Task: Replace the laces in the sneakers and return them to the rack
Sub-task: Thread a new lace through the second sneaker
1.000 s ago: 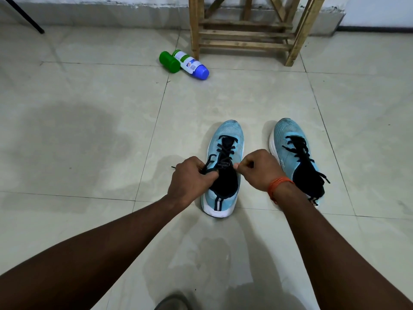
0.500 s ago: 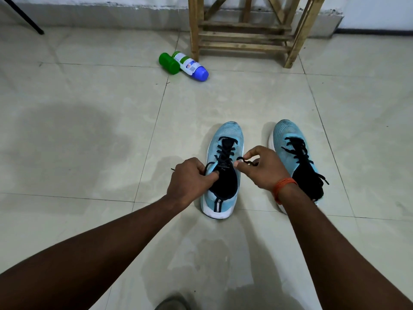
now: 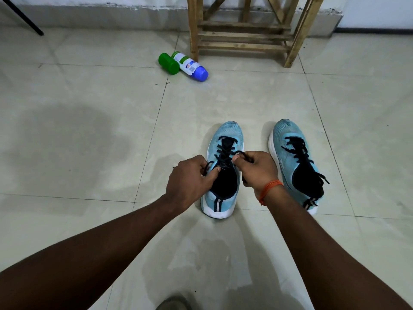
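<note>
Two light blue sneakers with black laces stand side by side on the tiled floor, toes pointing away from me. My left hand [image 3: 190, 177] pinches one end of the black lace [image 3: 225, 152] at the left side of the left sneaker [image 3: 229, 135]. On that sneaker's right side, my right hand [image 3: 257, 170] holds the other lace end, bent into a small loop above the tongue. The right sneaker [image 3: 288, 139] stands untouched, laced, its lace ends loose near the heel. The wooden rack [image 3: 243, 36] stands against the far wall.
A green bottle [image 3: 168, 63] and a white bottle with a blue cap [image 3: 192, 67] lie on the floor left of the rack's front leg. A black slanted leg [image 3: 22, 15] touches the floor at far left. A dark shape [image 3: 173, 303] shows at the bottom edge.
My right hand has lifted its lace end from the sneaker's side and curled it into a loop above the tongue. My left hand keeps its grip in nearly the same place.
</note>
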